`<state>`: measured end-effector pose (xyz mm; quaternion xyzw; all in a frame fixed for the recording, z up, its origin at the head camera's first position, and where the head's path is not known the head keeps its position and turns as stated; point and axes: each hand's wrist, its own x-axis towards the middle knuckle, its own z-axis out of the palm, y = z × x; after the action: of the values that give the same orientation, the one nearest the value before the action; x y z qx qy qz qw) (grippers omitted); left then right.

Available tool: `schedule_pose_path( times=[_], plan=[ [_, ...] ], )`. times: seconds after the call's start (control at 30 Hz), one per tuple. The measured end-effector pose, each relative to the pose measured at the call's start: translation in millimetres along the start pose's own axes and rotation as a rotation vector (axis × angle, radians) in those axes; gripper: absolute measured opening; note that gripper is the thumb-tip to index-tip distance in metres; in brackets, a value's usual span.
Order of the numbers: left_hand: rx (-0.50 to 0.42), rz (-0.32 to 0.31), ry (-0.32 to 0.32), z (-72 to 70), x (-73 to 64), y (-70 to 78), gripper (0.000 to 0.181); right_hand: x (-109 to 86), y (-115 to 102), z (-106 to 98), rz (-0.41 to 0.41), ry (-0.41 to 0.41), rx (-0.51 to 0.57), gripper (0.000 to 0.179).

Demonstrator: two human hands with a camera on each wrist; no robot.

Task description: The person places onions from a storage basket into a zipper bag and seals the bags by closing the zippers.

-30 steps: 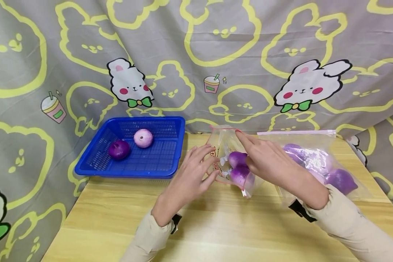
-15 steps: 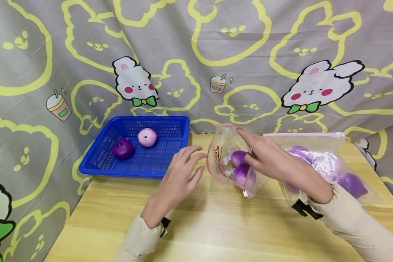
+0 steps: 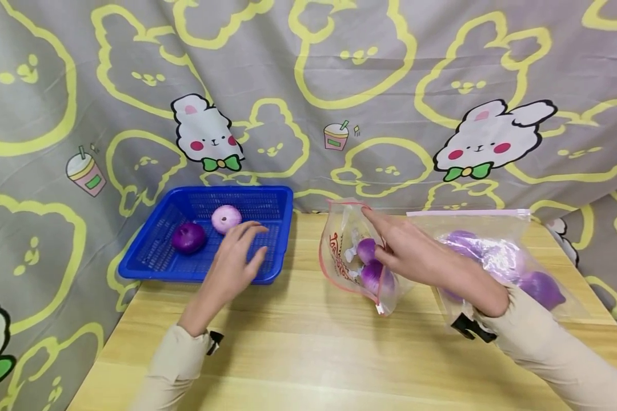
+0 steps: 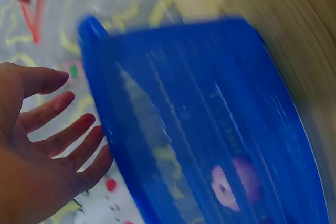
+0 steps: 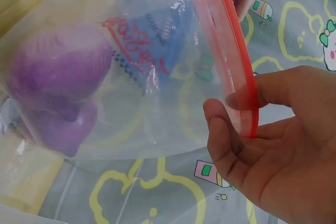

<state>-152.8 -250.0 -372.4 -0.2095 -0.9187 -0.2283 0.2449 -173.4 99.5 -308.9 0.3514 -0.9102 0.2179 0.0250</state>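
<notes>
My left hand (image 3: 232, 260) is over the front right part of the blue basket (image 3: 205, 279), its fingers loosely spread and holding nothing. In the basket lie a dark purple onion (image 3: 188, 237) and a paler onion (image 3: 226, 219), the pale one just beyond my left fingertips. With thumb and fingers, my right hand (image 3: 411, 246) pinches the red zip edge of a clear zip bag (image 5: 157, 114). The bag's mouth gapes towards the left. Inside it sit two purple onions (image 5: 62, 69), pressed together against the film.
A second zip bag (image 3: 493, 214) with a pink top strip lies at the right, with several purple onions (image 3: 541, 289) inside; my right forearm partly covers it. The wooden table (image 3: 308, 354) ends at a patterned curtain (image 3: 288, 68) behind.
My left hand has let go of the bag's mouth and moved left, over the basket. My right hand still holds the bag, whose mouth now stands wider.
</notes>
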Motion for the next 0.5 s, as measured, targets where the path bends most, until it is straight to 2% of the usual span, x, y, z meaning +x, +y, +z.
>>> schedule_pose_path(
  times=[0.27,0.5],
  plan=[
    [0.066,-0.119,-0.036,-13.5,-4.4,-60.6,0.032,3.7,-2,5,0.018,-0.017,0.005,0.074],
    [0.103,-0.200,-0.121,-21.7,-5.1,-91.9,0.036,4.8,0,1,0.057,-0.015,0.050,0.076]
  ],
)
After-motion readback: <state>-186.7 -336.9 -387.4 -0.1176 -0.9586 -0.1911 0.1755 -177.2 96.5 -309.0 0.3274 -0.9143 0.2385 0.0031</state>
